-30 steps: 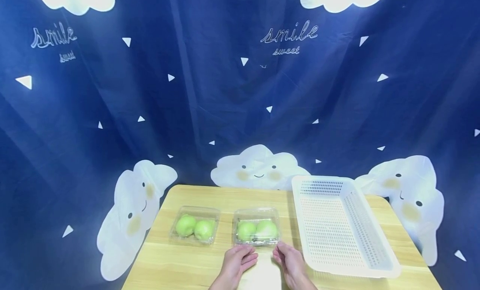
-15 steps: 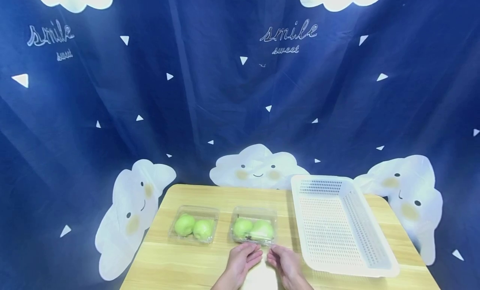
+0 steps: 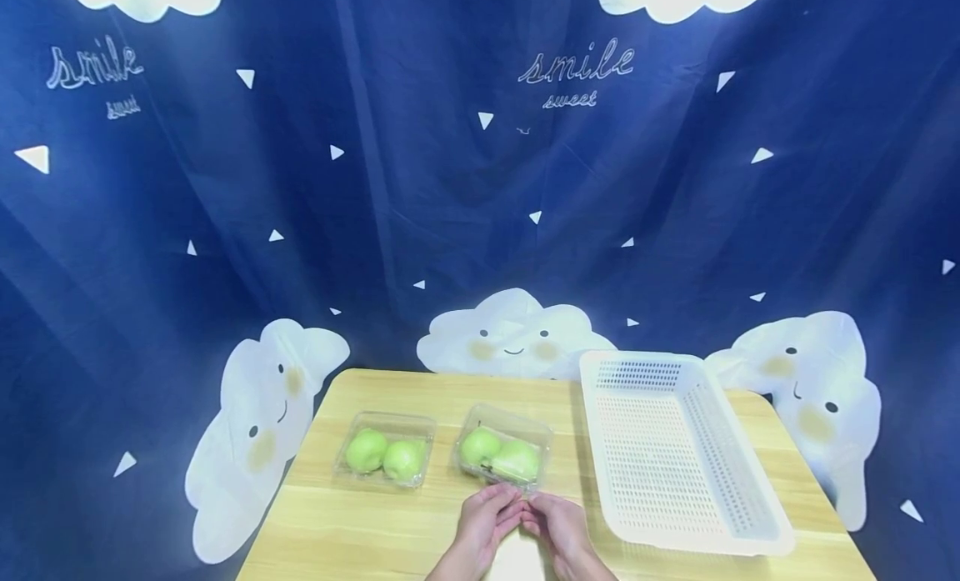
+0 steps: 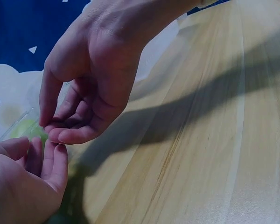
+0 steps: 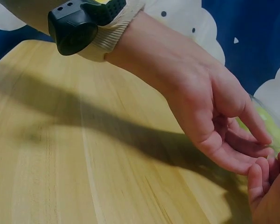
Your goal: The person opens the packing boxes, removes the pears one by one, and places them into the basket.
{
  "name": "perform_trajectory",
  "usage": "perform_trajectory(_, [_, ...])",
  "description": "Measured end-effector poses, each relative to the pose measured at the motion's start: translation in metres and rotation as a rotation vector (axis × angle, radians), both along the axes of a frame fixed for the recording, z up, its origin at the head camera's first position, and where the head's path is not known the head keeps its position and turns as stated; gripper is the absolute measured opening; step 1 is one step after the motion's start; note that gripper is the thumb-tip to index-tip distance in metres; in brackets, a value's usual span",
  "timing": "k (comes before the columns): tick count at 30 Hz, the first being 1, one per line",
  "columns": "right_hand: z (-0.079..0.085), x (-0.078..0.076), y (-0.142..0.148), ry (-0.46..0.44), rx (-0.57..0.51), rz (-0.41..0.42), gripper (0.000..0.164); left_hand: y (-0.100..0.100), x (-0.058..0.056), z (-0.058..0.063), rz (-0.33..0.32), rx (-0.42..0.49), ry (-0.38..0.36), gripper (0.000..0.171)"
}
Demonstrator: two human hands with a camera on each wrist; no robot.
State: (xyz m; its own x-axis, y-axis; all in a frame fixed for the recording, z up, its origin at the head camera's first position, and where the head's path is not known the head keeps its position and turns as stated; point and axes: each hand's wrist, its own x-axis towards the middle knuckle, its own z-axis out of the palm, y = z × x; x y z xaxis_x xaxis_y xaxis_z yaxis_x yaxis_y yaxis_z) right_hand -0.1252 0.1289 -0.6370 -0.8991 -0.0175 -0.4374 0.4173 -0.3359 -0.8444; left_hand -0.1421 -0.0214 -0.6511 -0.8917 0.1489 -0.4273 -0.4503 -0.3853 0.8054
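A clear plastic clamshell container with two green apples in it lies slightly turned at the middle of the table. My left hand and right hand meet at its front edge, thumbs and fingertips pinching the rim. The left wrist view shows the right hand with its fingers bent toward the thumb, beside the left hand. In the right wrist view, the left hand reaches in from the upper left, and the right hand is mostly cut off. Fingers hide the gripped edge.
A second clear container with two green apples stands to the left. At the right lies a white perforated plastic basket. The wooden table backs onto a dark blue curtain with clouds.
Both hands have drawn together along the container's front edge. The container has shifted slightly left and turned clockwise. The left container and basket stay in place.
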Motion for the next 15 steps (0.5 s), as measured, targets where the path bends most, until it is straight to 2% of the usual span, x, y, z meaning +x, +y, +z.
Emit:
perform_trajectory(8, [-0.003, -0.002, -0.004, 0.005, 0.023, 0.007, 0.032, 0.0, 0.0, 0.001, 0.027, -0.019, 0.003, 0.04])
perform_trajectory(15, [-0.003, -0.002, -0.006, -0.005, 0.036, 0.054, 0.037, -0.007, -0.003, -0.009, 0.035, -0.058, 0.02, 0.041])
